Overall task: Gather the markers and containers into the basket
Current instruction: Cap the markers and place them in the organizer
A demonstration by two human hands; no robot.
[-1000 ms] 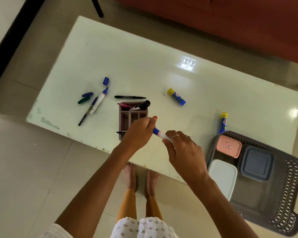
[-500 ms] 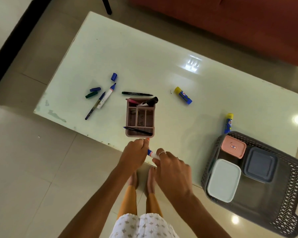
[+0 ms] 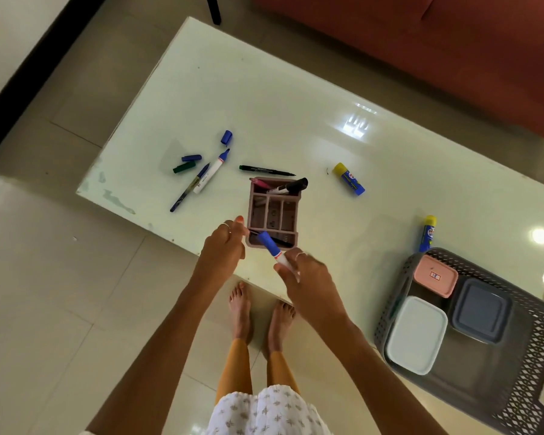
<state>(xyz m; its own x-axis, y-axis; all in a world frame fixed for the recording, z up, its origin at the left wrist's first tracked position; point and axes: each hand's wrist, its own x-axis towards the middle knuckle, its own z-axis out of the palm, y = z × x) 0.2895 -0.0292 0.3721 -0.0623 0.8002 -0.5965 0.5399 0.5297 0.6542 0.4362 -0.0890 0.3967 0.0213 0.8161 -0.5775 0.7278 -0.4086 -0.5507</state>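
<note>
Capped blue marker [image 3: 272,248] pinched in right hand [image 3: 308,284], low centre of frame, over near end of pink organizer [image 3: 273,211].

Right fingers clamped round white barrel, blue cap aimed up-left. Left hand [image 3: 222,246] just left of organizer, fingers loosely curled, nothing visibly held, thumb tip near organizer's near-left corner. Black marker [image 3: 288,186] and pink pen [image 3: 259,183] propped in organizer's far compartment; thin black pen [image 3: 272,240] across its near end. Left of centre on white table [image 3: 264,98]: uncapped blue marker [image 3: 211,171], slim blue pen [image 3: 189,191], three loose caps [image 3: 189,163]. Thin black marker [image 3: 267,170] just above organizer. Glue stick [image 3: 349,178] right of centre, second glue stick [image 3: 427,233] beside grey basket [image 3: 515,394] at lower right. Inside basket: pink container [image 3: 435,276], grey container [image 3: 481,310], white container [image 3: 416,334].
</note>
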